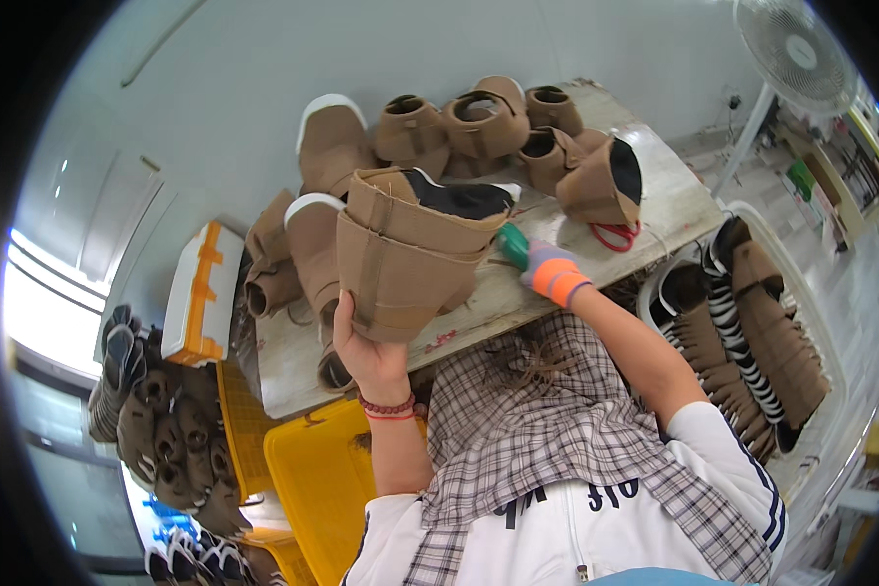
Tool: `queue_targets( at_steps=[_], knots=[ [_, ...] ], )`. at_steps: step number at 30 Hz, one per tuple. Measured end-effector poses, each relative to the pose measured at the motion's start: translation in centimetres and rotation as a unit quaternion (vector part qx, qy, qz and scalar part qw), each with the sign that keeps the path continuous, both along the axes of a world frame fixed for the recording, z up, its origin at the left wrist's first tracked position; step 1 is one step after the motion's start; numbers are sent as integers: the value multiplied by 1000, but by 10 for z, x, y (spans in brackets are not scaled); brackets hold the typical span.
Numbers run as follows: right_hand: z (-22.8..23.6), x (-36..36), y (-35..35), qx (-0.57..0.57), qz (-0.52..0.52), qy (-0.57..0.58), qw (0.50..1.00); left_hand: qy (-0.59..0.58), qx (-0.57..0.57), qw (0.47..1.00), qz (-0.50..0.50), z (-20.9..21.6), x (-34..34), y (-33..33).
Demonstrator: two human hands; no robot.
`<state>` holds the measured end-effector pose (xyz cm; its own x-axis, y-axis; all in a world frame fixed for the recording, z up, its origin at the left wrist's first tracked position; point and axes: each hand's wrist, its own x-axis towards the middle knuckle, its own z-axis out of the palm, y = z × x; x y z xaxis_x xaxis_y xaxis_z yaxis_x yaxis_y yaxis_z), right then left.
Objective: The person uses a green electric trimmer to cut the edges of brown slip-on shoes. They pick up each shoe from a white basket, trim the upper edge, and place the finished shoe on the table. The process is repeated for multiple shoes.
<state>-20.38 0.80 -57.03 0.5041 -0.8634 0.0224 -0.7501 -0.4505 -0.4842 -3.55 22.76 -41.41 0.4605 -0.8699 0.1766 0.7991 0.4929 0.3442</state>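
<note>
The brown boot [415, 259] is hanging over the bench [674, 195], left of its middle, its dark-lined opening facing up and toward the bench's right end. The left hand [373, 352] is clasping its lower part, thumb pressing the near side, probably supporting the weight while leaving the opening exposed. The gloved right hand [549, 269] is hovering over or resting on the bench; I cannot tell whether its grip is holding anything. The 2 forearms are crossing the bench's front edge, the right one slanting inward. Other boots [412, 137] are standing along the bench's rear, apparently keeping out of the hands' way.
</note>
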Motion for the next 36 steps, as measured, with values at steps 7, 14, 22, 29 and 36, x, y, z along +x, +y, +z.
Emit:
queue_targets(
  at_steps=[7,14,22,29,36],
  knots=[
    [24,-93,23,163,-6,-136,977,89,40,995,-22,-15,39,8],
    [70,-171,75,204,-113,-425,874,97,49,992,-57,-35,49,6],
    [130,-163,114,-170,70,-195,964,64,113,990,-45,-31,45,0],
    [127,-160,117,-219,99,-128,962,60,140,987,-56,-24,36,-4],
    [124,-159,118,-251,124,-135,950,55,181,980,-58,-30,31,-15]
  ],
)
